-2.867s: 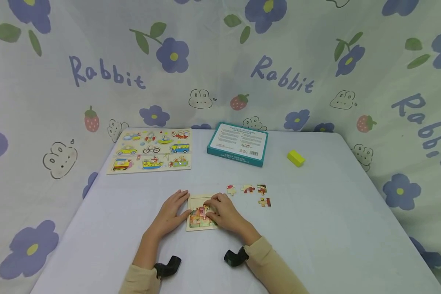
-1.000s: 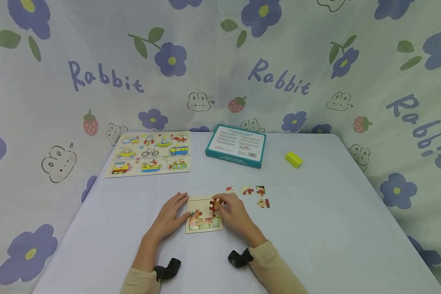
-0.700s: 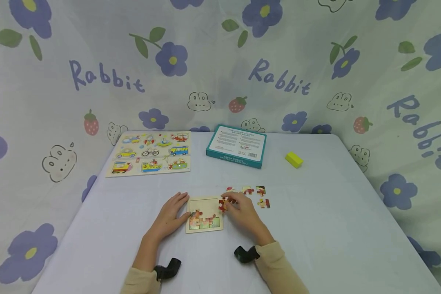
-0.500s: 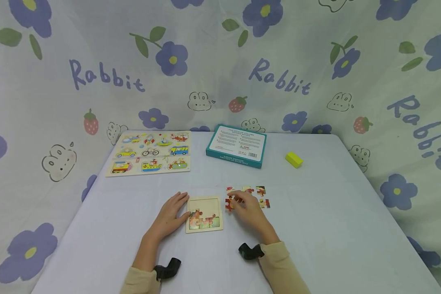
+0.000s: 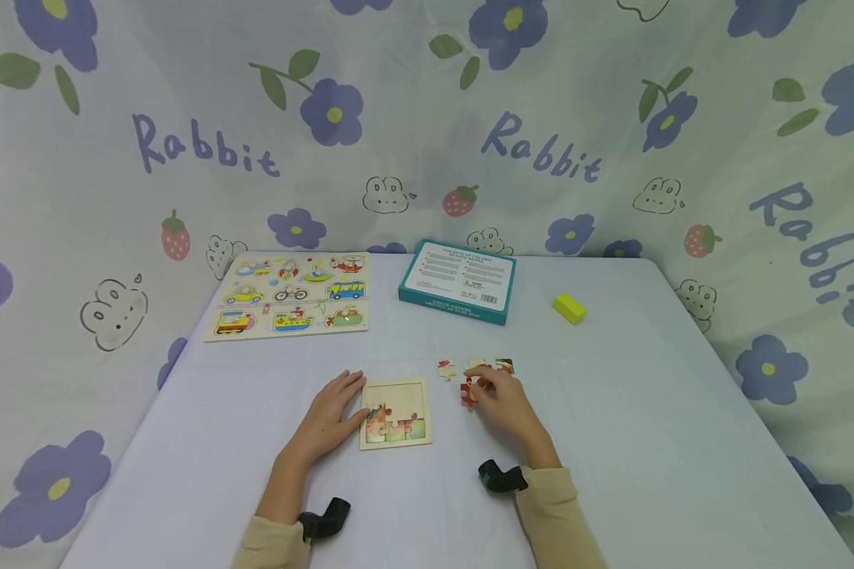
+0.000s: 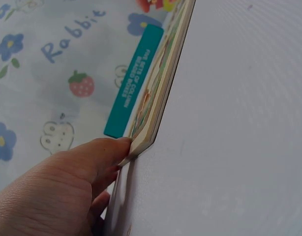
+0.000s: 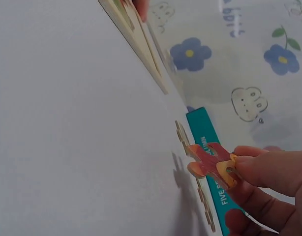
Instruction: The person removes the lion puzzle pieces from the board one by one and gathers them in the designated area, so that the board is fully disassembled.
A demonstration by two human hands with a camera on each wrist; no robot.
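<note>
Backdrop [image 5: 413, 118]: "Rabbit" cloth with blue flowers hung beyond your grip.
Table [image 5: 669, 442]: white surface spread beneath your grip.
Vehicle board [image 5: 288, 296]: lay flat, beyond your grip and far left of it.
Teal box [image 5: 459, 282]: lay past your grip, slightly left.
Right hand [image 5: 505, 403]: made the grip, thumb and finger pinching one red-and-yellow piece [image 7: 210, 164].
Left hand [image 5: 330, 419]: lay well left of the grip, fingers extended, pinching nothing.
Puzzle tray [image 5: 398, 394]: sat left of the grip, apart from it; your left hand was nearer, thumb touching its left edge. Joined pieces [image 5: 396, 431] filled its near side.
Yellow block [image 5: 569, 309]: stood beyond your grip, rightward.
Red-and-yellow piece: hung off the table in your pinch, right of the tray; its long axis couldn't be told.
Loose pieces [image 5: 446, 369]: lay just beyond your grip, some partly hidden.
</note>
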